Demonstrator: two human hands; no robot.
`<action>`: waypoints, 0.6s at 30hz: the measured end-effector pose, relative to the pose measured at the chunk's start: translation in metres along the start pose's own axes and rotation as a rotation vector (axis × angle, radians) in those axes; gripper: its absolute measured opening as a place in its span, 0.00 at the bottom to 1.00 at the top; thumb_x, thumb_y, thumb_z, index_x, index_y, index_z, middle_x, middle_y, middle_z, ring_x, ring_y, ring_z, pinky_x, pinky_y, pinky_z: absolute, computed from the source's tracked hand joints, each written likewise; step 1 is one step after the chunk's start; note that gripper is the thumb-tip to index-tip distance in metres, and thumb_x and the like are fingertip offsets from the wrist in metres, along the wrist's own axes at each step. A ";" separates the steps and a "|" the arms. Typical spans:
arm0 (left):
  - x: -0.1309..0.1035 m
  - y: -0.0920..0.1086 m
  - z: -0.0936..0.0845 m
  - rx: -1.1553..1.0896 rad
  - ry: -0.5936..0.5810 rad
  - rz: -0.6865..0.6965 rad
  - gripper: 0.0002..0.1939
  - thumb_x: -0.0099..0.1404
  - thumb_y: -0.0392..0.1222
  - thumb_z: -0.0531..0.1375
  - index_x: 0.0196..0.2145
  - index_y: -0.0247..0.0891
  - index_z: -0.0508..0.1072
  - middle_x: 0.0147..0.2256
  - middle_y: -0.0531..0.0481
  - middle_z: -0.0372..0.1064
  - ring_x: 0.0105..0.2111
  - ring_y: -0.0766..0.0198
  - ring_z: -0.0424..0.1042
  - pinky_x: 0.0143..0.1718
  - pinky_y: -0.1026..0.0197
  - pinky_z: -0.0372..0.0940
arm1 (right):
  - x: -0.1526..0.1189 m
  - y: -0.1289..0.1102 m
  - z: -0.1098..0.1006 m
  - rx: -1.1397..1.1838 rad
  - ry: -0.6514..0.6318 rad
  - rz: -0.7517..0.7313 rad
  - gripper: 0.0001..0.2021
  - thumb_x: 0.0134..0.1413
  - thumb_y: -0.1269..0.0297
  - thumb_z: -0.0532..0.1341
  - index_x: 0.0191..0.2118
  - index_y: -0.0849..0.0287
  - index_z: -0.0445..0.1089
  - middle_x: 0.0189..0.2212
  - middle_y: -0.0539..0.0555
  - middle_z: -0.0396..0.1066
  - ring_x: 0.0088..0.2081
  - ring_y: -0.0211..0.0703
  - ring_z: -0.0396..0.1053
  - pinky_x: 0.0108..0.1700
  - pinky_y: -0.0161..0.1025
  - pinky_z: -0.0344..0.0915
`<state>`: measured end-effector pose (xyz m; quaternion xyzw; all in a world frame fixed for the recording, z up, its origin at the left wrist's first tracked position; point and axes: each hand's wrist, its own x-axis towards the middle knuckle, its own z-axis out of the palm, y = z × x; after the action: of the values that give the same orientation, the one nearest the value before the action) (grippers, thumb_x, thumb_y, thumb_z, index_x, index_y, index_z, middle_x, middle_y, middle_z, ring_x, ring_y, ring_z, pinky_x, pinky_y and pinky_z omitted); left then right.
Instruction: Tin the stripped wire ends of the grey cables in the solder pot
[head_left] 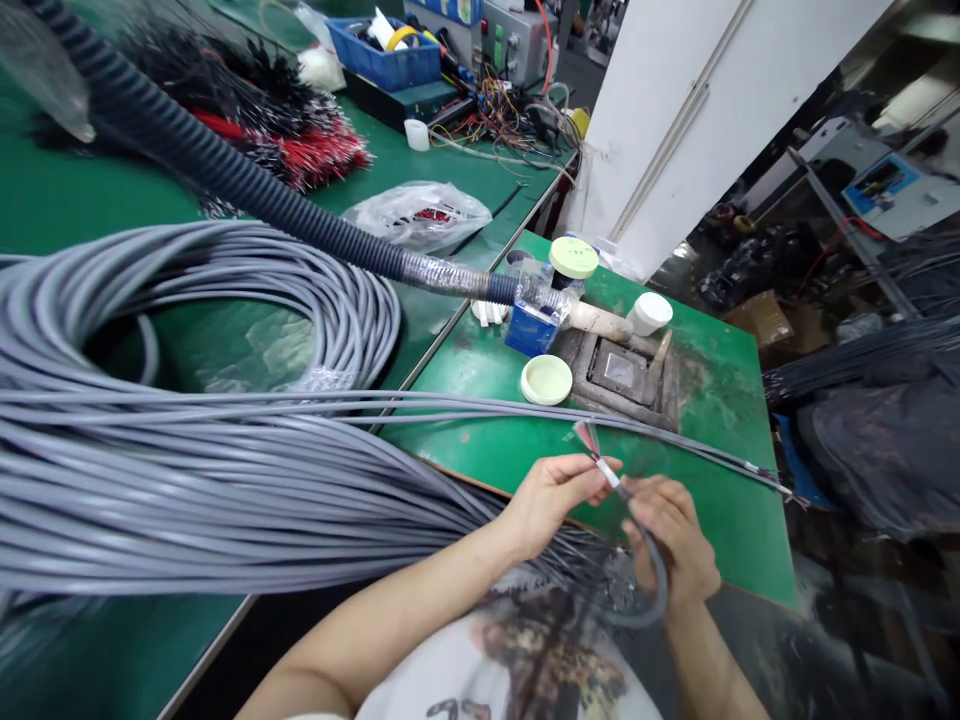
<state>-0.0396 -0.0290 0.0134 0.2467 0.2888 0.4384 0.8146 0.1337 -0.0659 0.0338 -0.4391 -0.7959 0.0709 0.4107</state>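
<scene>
Held cable, gray point(661, 572), in the air over the near edge of the small green bench point(727, 400). Its stripped end, a fan of fine pinkish wires point(589, 438), points toward the far left, away from the body; the short straight part behind it slants back toward the near right corner. A white band point(610, 474) circles the cable just behind the fan. Beyond the right hand point(673, 540) the cable bends into a curve on the person's side of the edge, blurred at its lowest part.

Left hand point(555, 497): thumb and fingertips pinching the cable at the band. Right hand: fingers curled around the gray part just behind it.

Between the hands and the square metal box point(619, 370), two loose cables point(660, 432) cross the small bench, their bared tips reaching past its right edge. A hose point(315, 215) spans the large bench point(465, 165) and ends in a pale nozzle point(596, 320) beside the box. Near the nozzle: a blue box point(531, 332), a shallow round dish point(546, 381), a white cup point(651, 314), and a jar with a yellowish lid point(574, 258). A large cable coil point(187, 490) fills the near part of the large bench; a plastic bag point(427, 215) lies by its right edge.
</scene>
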 end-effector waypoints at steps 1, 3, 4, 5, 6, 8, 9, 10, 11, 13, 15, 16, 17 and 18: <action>0.000 -0.003 0.001 0.004 0.013 0.004 0.15 0.55 0.48 0.67 0.36 0.35 0.81 0.33 0.44 0.77 0.30 0.65 0.71 0.36 0.64 0.66 | -0.008 0.003 -0.001 -0.011 -0.040 -0.027 0.32 0.47 0.73 0.61 0.58 0.36 0.63 0.44 0.50 0.76 0.40 0.61 0.75 0.36 0.63 0.73; -0.002 -0.007 0.000 0.067 0.029 0.034 0.12 0.54 0.47 0.68 0.32 0.35 0.81 0.35 0.44 0.77 0.33 0.63 0.72 0.38 0.62 0.66 | -0.021 0.009 -0.006 -0.026 -0.095 -0.043 0.32 0.48 0.72 0.58 0.59 0.38 0.62 0.44 0.51 0.76 0.40 0.61 0.75 0.36 0.63 0.74; -0.004 -0.009 -0.001 0.124 0.023 0.068 0.11 0.55 0.46 0.68 0.31 0.35 0.81 0.35 0.45 0.76 0.34 0.62 0.72 0.39 0.61 0.66 | -0.024 0.011 -0.009 -0.030 -0.115 -0.019 0.32 0.49 0.72 0.57 0.60 0.39 0.62 0.44 0.52 0.76 0.40 0.60 0.75 0.36 0.62 0.74; -0.005 -0.009 -0.001 0.190 0.013 0.113 0.10 0.55 0.46 0.67 0.30 0.36 0.80 0.34 0.45 0.76 0.35 0.61 0.72 0.40 0.61 0.66 | -0.026 0.012 -0.011 -0.025 -0.124 0.033 0.31 0.49 0.73 0.57 0.59 0.40 0.63 0.43 0.52 0.77 0.40 0.59 0.75 0.35 0.60 0.74; -0.007 -0.010 -0.001 0.260 0.000 0.160 0.10 0.56 0.46 0.67 0.29 0.36 0.80 0.34 0.46 0.76 0.35 0.61 0.72 0.41 0.61 0.65 | -0.027 0.012 -0.013 -0.010 -0.124 0.097 0.29 0.50 0.72 0.57 0.58 0.40 0.64 0.41 0.52 0.77 0.38 0.58 0.75 0.35 0.59 0.74; -0.011 -0.010 0.000 0.379 -0.033 0.224 0.09 0.58 0.45 0.65 0.30 0.37 0.81 0.33 0.46 0.76 0.35 0.62 0.71 0.42 0.61 0.64 | -0.025 0.008 -0.014 0.029 -0.133 0.198 0.23 0.52 0.69 0.58 0.53 0.41 0.68 0.36 0.52 0.77 0.35 0.56 0.74 0.32 0.55 0.74; -0.012 -0.010 0.002 0.417 -0.050 0.235 0.09 0.59 0.45 0.65 0.31 0.37 0.81 0.33 0.46 0.76 0.36 0.62 0.71 0.42 0.61 0.64 | -0.023 0.005 -0.014 0.045 -0.146 0.214 0.20 0.52 0.67 0.59 0.50 0.42 0.69 0.33 0.52 0.76 0.34 0.55 0.74 0.30 0.54 0.73; -0.013 -0.010 0.003 0.441 -0.061 0.233 0.09 0.60 0.45 0.64 0.31 0.37 0.81 0.33 0.46 0.75 0.36 0.62 0.71 0.42 0.61 0.64 | -0.021 0.001 -0.012 0.053 -0.160 0.210 0.16 0.52 0.66 0.60 0.47 0.43 0.70 0.31 0.52 0.75 0.32 0.54 0.73 0.28 0.52 0.72; -0.013 -0.011 0.004 0.450 -0.064 0.226 0.10 0.60 0.45 0.64 0.31 0.36 0.81 0.32 0.45 0.75 0.35 0.62 0.70 0.42 0.61 0.64 | -0.019 -0.002 -0.010 0.049 -0.165 0.197 0.13 0.52 0.65 0.60 0.44 0.45 0.70 0.29 0.51 0.74 0.30 0.52 0.72 0.27 0.50 0.70; -0.013 -0.013 0.005 0.440 -0.055 0.211 0.10 0.59 0.45 0.64 0.31 0.35 0.80 0.32 0.45 0.75 0.35 0.61 0.70 0.41 0.60 0.64 | -0.017 -0.007 -0.006 0.028 -0.168 0.191 0.07 0.54 0.66 0.61 0.40 0.49 0.70 0.27 0.51 0.72 0.29 0.48 0.71 0.28 0.45 0.68; -0.012 -0.015 0.003 0.420 -0.044 0.199 0.10 0.58 0.45 0.65 0.30 0.35 0.80 0.32 0.45 0.75 0.34 0.62 0.70 0.40 0.61 0.63 | -0.017 -0.010 -0.003 0.017 -0.198 0.228 0.03 0.57 0.68 0.59 0.36 0.53 0.70 0.26 0.51 0.70 0.29 0.43 0.69 0.30 0.42 0.66; -0.012 -0.016 0.002 0.400 -0.046 0.189 0.10 0.57 0.45 0.66 0.30 0.35 0.80 0.32 0.46 0.75 0.34 0.63 0.70 0.40 0.61 0.63 | -0.018 -0.011 -0.002 0.016 -0.217 0.246 0.03 0.58 0.68 0.59 0.35 0.55 0.70 0.26 0.51 0.70 0.29 0.42 0.68 0.31 0.41 0.65; -0.011 -0.016 0.000 0.367 -0.051 0.172 0.10 0.56 0.45 0.67 0.30 0.35 0.80 0.32 0.46 0.75 0.34 0.63 0.70 0.39 0.62 0.63 | -0.019 -0.011 -0.002 0.018 -0.233 0.259 0.03 0.59 0.68 0.58 0.35 0.56 0.69 0.25 0.51 0.69 0.29 0.41 0.67 0.32 0.40 0.64; -0.011 -0.016 -0.001 0.322 -0.051 0.148 0.10 0.56 0.45 0.67 0.30 0.35 0.80 0.32 0.47 0.74 0.33 0.64 0.70 0.39 0.62 0.63 | -0.019 -0.011 -0.002 0.020 -0.242 0.265 0.04 0.59 0.68 0.58 0.35 0.57 0.69 0.25 0.51 0.68 0.29 0.40 0.66 0.31 0.39 0.63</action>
<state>-0.0364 -0.0460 0.0047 0.4055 0.3155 0.4388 0.7372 0.1334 -0.0875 0.0286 -0.5242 -0.7741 0.1845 0.3032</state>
